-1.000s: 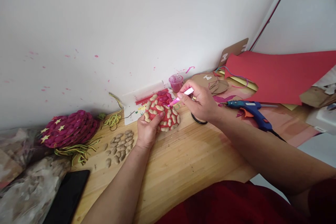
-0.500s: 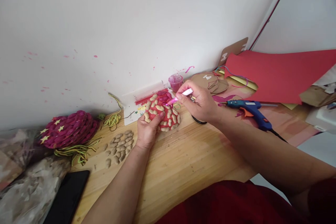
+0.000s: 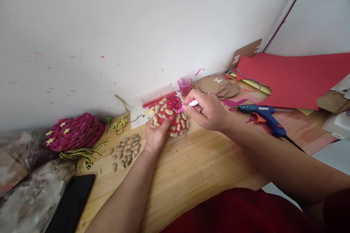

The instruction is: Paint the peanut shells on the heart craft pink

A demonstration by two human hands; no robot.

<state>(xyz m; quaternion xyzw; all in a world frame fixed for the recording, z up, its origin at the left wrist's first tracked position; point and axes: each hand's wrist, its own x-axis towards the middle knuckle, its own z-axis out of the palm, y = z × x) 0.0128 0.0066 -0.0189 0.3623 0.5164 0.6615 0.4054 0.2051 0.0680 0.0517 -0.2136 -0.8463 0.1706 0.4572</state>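
A red round craft piece (image 3: 171, 118) studded with peanut shells lies on the wooden table (image 3: 191, 167) near the wall. My left hand (image 3: 156, 134) grips its near edge, the thumb lying on top. My right hand (image 3: 209, 111) is closed on a small white brush (image 3: 191, 103) with a pink tip, and the tip touches the piece's upper part, where some shells are painted magenta. A small cup of pink paint (image 3: 185, 85) stands just behind by the wall.
Loose peanuts (image 3: 126, 150) lie left of my left hand. A magenta dome with yellow stars (image 3: 73, 131), yellow-green cords (image 3: 82, 153), a black phone (image 3: 71, 204) and plastic bags (image 3: 30, 189) sit further left. A blue glue gun (image 3: 262, 114), cardboard discs (image 3: 218, 85) and red paper (image 3: 295, 76) lie right.
My right hand has moved down and left, so the brush tip now sits lower on the piece. The view has shifted a little. My left hand stays on the piece.
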